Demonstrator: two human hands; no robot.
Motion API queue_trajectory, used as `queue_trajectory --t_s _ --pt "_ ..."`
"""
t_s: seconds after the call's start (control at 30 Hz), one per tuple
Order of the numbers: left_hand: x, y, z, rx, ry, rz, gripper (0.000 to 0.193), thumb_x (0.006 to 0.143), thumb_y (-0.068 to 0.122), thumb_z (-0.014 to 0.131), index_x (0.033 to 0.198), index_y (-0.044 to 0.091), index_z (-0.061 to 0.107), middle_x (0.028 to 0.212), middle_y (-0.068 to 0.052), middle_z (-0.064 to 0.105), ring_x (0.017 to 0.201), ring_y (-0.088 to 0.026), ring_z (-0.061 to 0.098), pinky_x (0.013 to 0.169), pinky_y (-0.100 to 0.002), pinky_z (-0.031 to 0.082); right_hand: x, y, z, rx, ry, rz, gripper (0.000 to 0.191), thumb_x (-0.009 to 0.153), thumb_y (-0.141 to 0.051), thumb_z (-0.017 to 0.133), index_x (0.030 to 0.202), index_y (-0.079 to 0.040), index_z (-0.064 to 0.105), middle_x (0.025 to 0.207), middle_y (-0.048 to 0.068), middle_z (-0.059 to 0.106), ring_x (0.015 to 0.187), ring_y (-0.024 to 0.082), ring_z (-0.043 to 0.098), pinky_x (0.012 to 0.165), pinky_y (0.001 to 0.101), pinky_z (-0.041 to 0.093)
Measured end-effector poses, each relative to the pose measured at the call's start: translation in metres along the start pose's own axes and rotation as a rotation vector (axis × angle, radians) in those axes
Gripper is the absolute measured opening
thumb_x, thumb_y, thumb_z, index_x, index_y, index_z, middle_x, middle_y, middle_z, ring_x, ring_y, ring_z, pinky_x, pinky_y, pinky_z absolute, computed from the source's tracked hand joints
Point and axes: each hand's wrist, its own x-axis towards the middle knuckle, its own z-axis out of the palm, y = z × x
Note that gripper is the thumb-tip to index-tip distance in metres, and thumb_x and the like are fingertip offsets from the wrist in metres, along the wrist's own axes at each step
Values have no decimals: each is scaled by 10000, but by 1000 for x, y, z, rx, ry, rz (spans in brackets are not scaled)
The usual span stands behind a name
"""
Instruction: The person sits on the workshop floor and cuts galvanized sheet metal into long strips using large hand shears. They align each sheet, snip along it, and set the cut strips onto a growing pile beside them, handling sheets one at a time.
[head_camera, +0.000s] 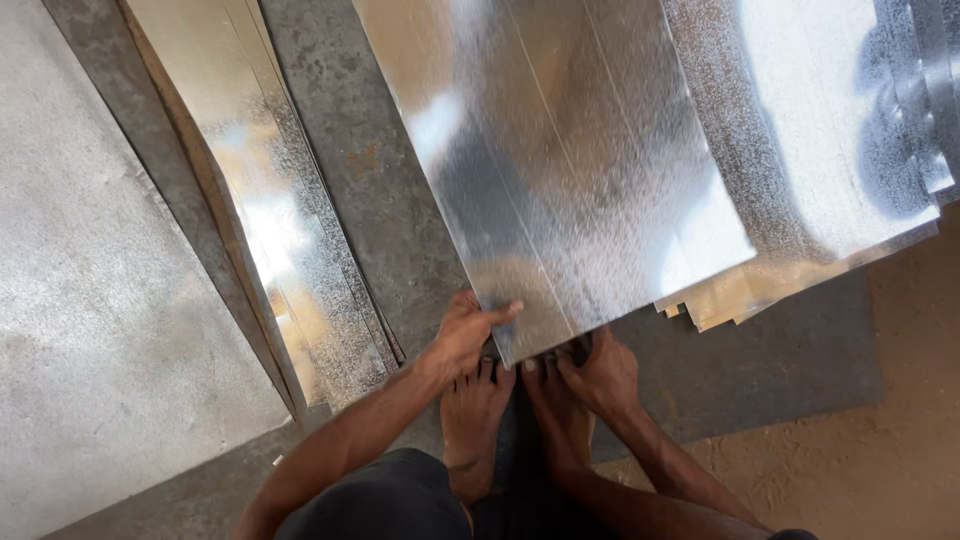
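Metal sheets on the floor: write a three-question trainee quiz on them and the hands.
1. True or false: both hands grip the near edge of the top sheet.
2. Which hand has its thumb on top of the sheet: left or right?
3. What lies directly under the top sheet on its right side?

Key:
1. True.
2. Left; the right hand holds the edge from below, fingers tucked under it.
3. A stack of similar sheets, fanned out at the near corner, on a grey mat.

Grey concrete floor, sandy dirt patch, bright daylight glare.
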Motion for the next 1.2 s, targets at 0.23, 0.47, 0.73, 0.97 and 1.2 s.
queue_trajectory --t_s 0.23,0.47,0.73,0.97,1.2 --pt "80 102 -10 -101 -54 27 322 922 208 733 1170 10 680 1124 -120 757 1022 -245 741 874 -425 638 -54 29 -74 285 -516 272 420 793 -245 752 1129 -23 633 768 198 659 673 381 668 639 427 528" --pt "122 81 -12 -122 40 7 452 845 42 819 1230 10 586 1197 -150 728 1091 -259 731 884 -439 650 -89 -35 19 429 -313 212 453 847 -264 667 1253 -119 526 916 113 649 809 257 666 726 382 551" --pt "99 55 12 -238 77 -118 398 906 10 693 1228 44 462 1209 -130 673 1103 -276 700 884 -484 620 -139 101 -68 704 -655 594 358 960 -231 621 1279 -116 507 1007 74 591 887 164 587 769 350 525" --pt "91 43 13 -315 -84 -77 357 953 34 675 1279 11 533 1249 -173 689 1128 -333 712 932 -505 603 -119 72 -56 624 -657 717 238 1006 -206 577 1220 -128 506 928 79 526 819 177 507 698 373 457" --pt "95 36 10 -323 -56 -109 371 932 29 688 1261 53 519 1239 -143 691 1141 -312 710 934 -502 603 -123 78 -63 557 -638 660 257 992 -235 592 1191 -107 492 911 86 549 836 185 546 741 384 482"
